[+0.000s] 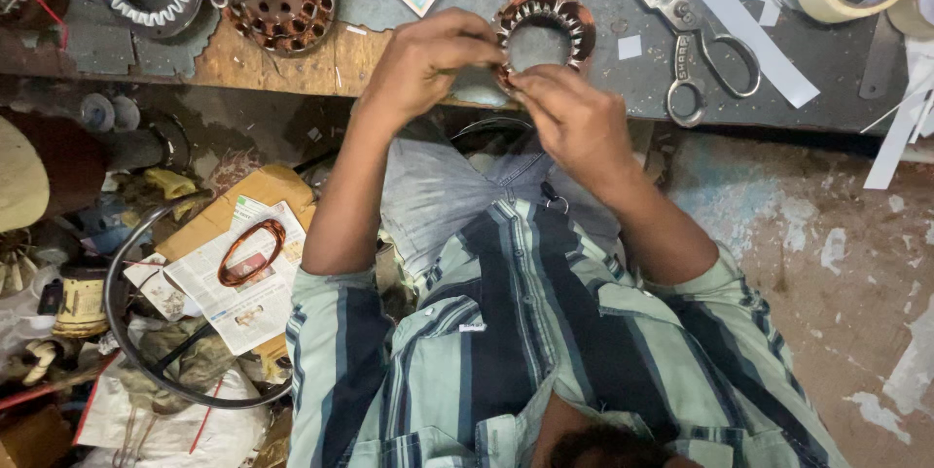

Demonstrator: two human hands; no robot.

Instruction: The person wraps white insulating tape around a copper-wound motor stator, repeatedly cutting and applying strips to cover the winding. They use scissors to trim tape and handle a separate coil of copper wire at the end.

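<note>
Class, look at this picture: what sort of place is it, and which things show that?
Probably a small motor-rewinding repair workshop: both hands work on a wound stator ring, scissors lie on the worn bench.

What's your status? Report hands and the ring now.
Both hands, left hand and right hand, gripping winding ring at bench edge. Scissors beside it, clear.

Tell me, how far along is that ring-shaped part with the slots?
Done: white paper liners sit in most slots of the stator ring. In hand: left hand and right hand both pinch its near edge at the workbench rim. Left: no wire shows in it yet; a copper coil lies on newspaper below.
</note>
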